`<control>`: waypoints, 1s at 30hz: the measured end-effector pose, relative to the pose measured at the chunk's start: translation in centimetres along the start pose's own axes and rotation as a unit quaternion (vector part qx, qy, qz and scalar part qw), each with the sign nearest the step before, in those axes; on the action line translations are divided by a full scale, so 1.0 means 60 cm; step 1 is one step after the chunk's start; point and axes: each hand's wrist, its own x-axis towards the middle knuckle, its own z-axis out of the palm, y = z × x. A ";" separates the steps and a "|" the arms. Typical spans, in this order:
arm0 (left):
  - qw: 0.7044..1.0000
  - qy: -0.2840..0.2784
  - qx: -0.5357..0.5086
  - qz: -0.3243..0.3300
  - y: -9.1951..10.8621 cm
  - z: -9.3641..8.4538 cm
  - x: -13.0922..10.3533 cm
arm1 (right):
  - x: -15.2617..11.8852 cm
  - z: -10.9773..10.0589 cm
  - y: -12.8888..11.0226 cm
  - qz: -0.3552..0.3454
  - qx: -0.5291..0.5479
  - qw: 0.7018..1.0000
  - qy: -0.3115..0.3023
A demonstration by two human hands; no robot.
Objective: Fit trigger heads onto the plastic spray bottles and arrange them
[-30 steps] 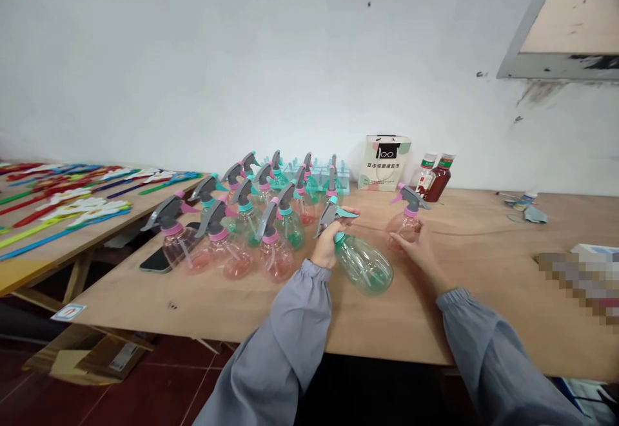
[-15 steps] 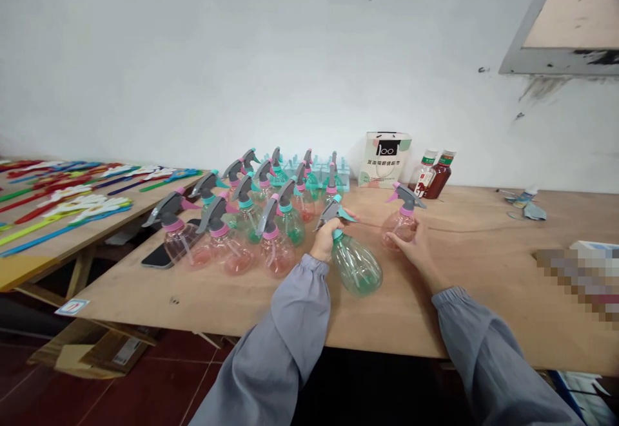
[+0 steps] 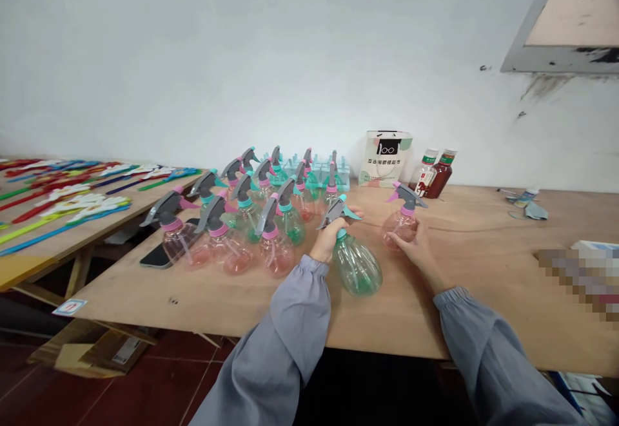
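My left hand (image 3: 327, 240) is wrapped round the neck of a clear green spray bottle (image 3: 358, 266) with a grey and turquoise trigger head. That bottle leans slightly, its base low and to the right of the hand. To the right, my right hand (image 3: 416, 240) grips the body of a pink spray bottle (image 3: 397, 223), which has a grey head and a pink trigger. Its fingers pass behind the bottle and are partly hidden. Left of my left hand stand several more spray bottles, among them a near pink spray bottle (image 3: 277, 255) and a green spray bottle (image 3: 291, 223).
A phone (image 3: 155, 257) lies by the leftmost bottles. Along the wall are a turquoise rack (image 3: 342, 174), a paper bag (image 3: 385, 162) and a dark red bottle (image 3: 440, 178) beside a clear one. Colourful flower-topped sticks (image 3: 91, 203) cover the left table. A small bottle and cloth (image 3: 534, 211) lie right.
The head of the green spray bottle has tipped slightly to the right with my left hand, so the bottle is a little more upright. My right hand and the pink bottle look almost unmoved.
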 end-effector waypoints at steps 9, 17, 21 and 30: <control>0.998 0.055 -0.002 0.011 0.002 -0.005 0.005 | -0.003 -0.003 -0.009 -0.002 0.005 1.000 0.005; 0.996 0.077 -0.023 0.039 0.004 -0.007 0.001 | -0.003 -0.002 -0.006 -0.008 0.005 1.000 -0.005; 0.998 0.008 0.016 0.052 0.004 -0.005 -0.001 | -0.004 -0.002 -0.011 -0.009 0.004 1.000 0.001; 0.991 0.081 0.040 0.096 0.004 -0.006 -0.006 | -0.006 -0.001 -0.009 -0.014 0.001 1.000 -0.005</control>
